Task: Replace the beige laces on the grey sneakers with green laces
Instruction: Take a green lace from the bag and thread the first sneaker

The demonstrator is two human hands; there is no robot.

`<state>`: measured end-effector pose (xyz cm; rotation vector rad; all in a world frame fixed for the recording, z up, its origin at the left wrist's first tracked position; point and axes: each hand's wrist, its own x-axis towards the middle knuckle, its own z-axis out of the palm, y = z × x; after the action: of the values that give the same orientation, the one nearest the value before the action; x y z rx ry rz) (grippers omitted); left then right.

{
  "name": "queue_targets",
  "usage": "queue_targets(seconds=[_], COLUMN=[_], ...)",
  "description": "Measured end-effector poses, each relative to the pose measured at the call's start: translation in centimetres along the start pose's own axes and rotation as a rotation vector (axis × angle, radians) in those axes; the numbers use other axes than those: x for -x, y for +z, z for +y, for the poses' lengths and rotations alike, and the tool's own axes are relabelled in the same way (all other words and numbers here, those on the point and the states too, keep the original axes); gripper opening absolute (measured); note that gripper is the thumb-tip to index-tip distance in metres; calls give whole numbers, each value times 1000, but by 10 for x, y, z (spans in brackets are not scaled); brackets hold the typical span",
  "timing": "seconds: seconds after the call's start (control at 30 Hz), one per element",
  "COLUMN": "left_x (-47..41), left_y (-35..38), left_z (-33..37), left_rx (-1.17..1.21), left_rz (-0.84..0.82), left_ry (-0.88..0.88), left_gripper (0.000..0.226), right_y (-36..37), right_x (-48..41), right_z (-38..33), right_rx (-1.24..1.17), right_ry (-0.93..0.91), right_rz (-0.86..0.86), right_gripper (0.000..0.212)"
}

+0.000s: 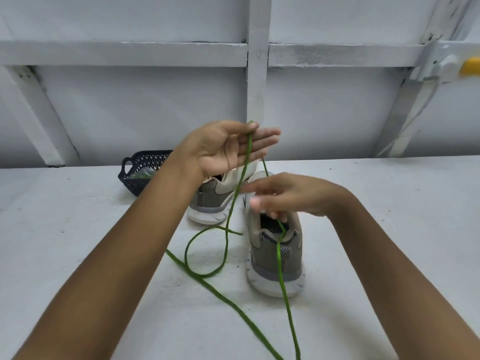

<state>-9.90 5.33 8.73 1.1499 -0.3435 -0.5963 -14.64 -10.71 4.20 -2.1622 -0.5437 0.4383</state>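
Head view is up. What's biggest in it? (desk)

I've got a matte white table, speckled and scuffed, under a white painted wall crossed by flat boards. (me)

And the shoes? (desk)

Two grey sneakers, heels toward me, with soft grey uppers and cream panels on thick white soles. The far sneaker stands just beside the near sneaker. Left of both I see a dark plastic basket with lattice walls and a loop handle. Something green lies in it, too small to name. (me)

Where's the lace? (desk)

The green lace is a thin round cord. One strand hangs from the left hand, drops in front of the far sneaker and curls into a loop on the table left of the near sneaker. Then it runs off my bottom edge. Another strand comes down behind the left fingers, passes under the right hand and crosses the near sneaker's heel. (me)

Grips? (desk)

The left palm faces me, fingers straight and together, thumb pinching the lace against the forefinger at the top of the strand. The right hand hovers over the near sneaker's opening, fingers curved down over the strand. It's blurred, so I cannot tell whether it pinches. (me)
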Motion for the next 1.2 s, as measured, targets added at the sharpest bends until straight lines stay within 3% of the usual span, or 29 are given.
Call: queue_targets(seconds=[0.07, 0.13, 0.27, 0.33, 0.4, 0.6, 0.7, 0.83, 0.97, 1.07, 1.2], left_x=[-5, -8, -10, -9, -6, 9, 9, -2, -15, -22, -26], left_y=[4, 4, -6, -14, -18, -32, -35, -31, -27, -23, -22], left_z=[-1, -4, -13, -26, -41, -61, -59, -42, -26, -21, -30], left_rx=[59, 83, 29, -62, -204, -355, -291, -4, 152, 163, 13], left_rz=[5, 7, 113, 146, 109, -48, 11, 180, 236, 253, 294], left_ry=[24, 55, 89, 24, -32, -41, -20, 68, 131, 158, 165], left_gripper=[43, 55, 25, 31, 39, 22, 17, 21, 19, 19, 23], right_y=[10, 18, 9, -4, -21, -66, -67, -38, -19, -14, -15], right_x=[-8, -17, -19, -17, -20, -39, -49, -48, -38, -38, -43], right_z=[-3, -1, -1, -4, -5, 8, 19, 22, 14, 9, 7], right_rx=[82, -25, -381, -642, -815, -1280, -1187, -782, -483, -301, -306], right_ry=[-21, -56, -62, -98, -109, -177, -18, 253, 214, 136, 101], right_rz=[-21, 62, 149, 231, 373, 780, 773, 378, 78, 62, 278], right_gripper=[49, 28, 19, 20, 22, 24, 24, 21, 21, 14, 18])
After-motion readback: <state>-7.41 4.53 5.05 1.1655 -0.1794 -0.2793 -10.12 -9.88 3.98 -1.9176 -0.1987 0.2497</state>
